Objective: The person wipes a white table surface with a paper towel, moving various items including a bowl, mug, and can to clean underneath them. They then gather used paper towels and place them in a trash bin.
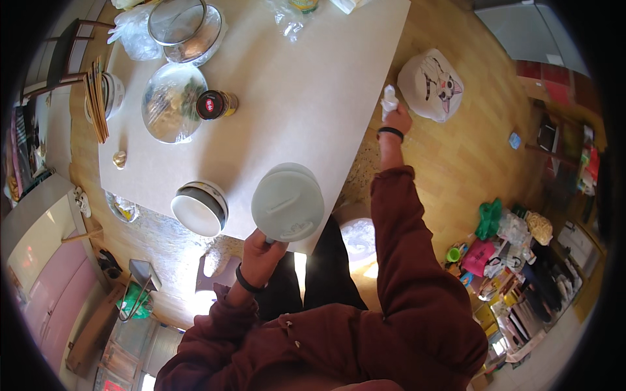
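My left hand (261,254) grips the handle of a pale green lidded pitcher (287,203), whose round lid faces up near the table's front corner. Held out past the table's right edge, my right hand (397,119) is closed on a crumpled white tissue (389,100). Just beyond it, on the floor side, is a white stool top with a cartoon cat (433,85). Left of the pitcher, stacked bowls (198,210) sit at the table edge. A dark-lidded jar (211,105) stands beside a plastic-wrapped dish of food (171,102).
On the pale table (293,112) are chopsticks (96,100) across bowls, a garlic bulb (119,159), glass lids (177,22) and plastic bags (134,34). Bags and household goods (511,244) crowd the right side. A folding chair (142,283) stands lower left.
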Motion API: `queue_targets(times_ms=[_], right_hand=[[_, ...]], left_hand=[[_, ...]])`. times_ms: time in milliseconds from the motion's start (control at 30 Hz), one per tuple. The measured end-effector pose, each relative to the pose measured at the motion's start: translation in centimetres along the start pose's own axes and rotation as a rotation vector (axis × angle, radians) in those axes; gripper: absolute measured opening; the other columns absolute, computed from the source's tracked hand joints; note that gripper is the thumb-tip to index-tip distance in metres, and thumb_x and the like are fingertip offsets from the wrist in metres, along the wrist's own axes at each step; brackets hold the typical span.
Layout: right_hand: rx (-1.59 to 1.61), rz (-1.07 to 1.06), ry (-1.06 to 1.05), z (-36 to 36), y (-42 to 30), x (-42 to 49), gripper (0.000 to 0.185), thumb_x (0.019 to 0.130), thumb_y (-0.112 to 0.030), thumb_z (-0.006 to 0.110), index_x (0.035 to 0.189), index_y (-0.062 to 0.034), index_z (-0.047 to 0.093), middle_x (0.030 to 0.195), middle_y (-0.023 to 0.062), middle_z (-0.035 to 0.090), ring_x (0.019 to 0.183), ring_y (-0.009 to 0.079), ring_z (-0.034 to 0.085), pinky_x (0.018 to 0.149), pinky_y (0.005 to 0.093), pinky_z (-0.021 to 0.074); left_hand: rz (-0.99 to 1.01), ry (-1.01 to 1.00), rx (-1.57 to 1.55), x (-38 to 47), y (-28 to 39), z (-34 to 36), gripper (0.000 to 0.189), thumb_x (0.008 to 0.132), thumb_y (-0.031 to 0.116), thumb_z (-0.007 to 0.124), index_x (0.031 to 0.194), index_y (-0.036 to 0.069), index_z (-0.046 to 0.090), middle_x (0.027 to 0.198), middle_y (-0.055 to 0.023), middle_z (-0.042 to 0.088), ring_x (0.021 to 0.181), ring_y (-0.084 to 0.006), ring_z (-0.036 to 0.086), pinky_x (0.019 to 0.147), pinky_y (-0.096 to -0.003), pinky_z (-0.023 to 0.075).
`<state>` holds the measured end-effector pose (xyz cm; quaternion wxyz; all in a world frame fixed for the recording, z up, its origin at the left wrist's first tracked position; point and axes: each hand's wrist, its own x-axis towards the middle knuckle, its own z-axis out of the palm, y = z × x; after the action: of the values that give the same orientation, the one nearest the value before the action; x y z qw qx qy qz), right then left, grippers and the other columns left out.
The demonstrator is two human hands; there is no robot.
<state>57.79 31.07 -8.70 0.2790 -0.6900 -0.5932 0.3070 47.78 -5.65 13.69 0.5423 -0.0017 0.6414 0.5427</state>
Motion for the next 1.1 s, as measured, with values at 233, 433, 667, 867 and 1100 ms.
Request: queue_targets(times_ms=[233,433,667,867,1100], right_hand=[[1.249,0.511,-0.618,-10.2,2.4,-1.3,0.057,0.071,0.006,0.045,0.128,0.0118,0.040,0.129,0.0159,0.048,0.120,0.0256,0.047,0.100,0.0341,0.0387],[1.152,0.318,-0.813,-12.2,-3.5,-4.9,0.060,0.072,0.010,0.048,0.131,0.0111,0.036,0.133,0.0150,0.045,0.127,0.0268,0.040,0.110,0.0341,0.0312],[1.144,0.439,-0.628,-9.8,-5.7,-7.2,0.044,0.077,0.013,0.047,0.121,0.0096,0.046,0.126,0.0155,0.050,0.118,0.0269,0.049,0.104,0.0375,0.0414],[1.059,0.489,-0.581,-9.1,-5.2,-6.2,0.030,0.081,0.003,0.056,0.110,0.0064,0.056,0.111,0.0126,0.059,0.102,0.0212,0.058,0.091,0.0321,0.0473],[0.091,-0.372,-0.414,-7.8,-8.7,-6.2,0.046,0.076,-0.005,0.064,0.121,0.0000,0.054,0.111,0.0147,0.058,0.101,0.0249,0.057,0.088,0.0346,0.0464]], left_hand=[[-0.021,0.003,0.063,-1.3,0.3,-0.7,0.011,0.084,0.003,0.059,0.095,0.002,0.062,0.074,0.0029,0.056,0.065,-0.0047,0.049,0.058,-0.0202,0.0399],[-0.011,-0.002,-0.012,-2.6,0.8,-0.5,0.006,0.085,0.005,0.059,0.090,0.002,0.061,0.070,0.0026,0.054,0.061,-0.0051,0.048,0.055,-0.0203,0.0383],[-0.001,0.013,-0.061,-4.4,1.0,-1.6,0.006,0.085,0.005,0.058,0.090,0.002,0.061,0.071,0.0017,0.055,0.062,-0.0055,0.048,0.056,-0.0206,0.0383],[-0.001,0.017,-0.055,-5.3,0.5,-2.6,0.004,0.084,0.003,0.058,0.086,0.002,0.061,0.070,0.0012,0.055,0.062,-0.0060,0.049,0.056,-0.0210,0.0388],[0.028,0.068,-0.097,-6.1,-0.1,-3.7,0.003,0.084,0.003,0.058,0.083,0.002,0.060,0.069,0.0013,0.056,0.062,-0.0061,0.049,0.056,-0.0212,0.0390]])
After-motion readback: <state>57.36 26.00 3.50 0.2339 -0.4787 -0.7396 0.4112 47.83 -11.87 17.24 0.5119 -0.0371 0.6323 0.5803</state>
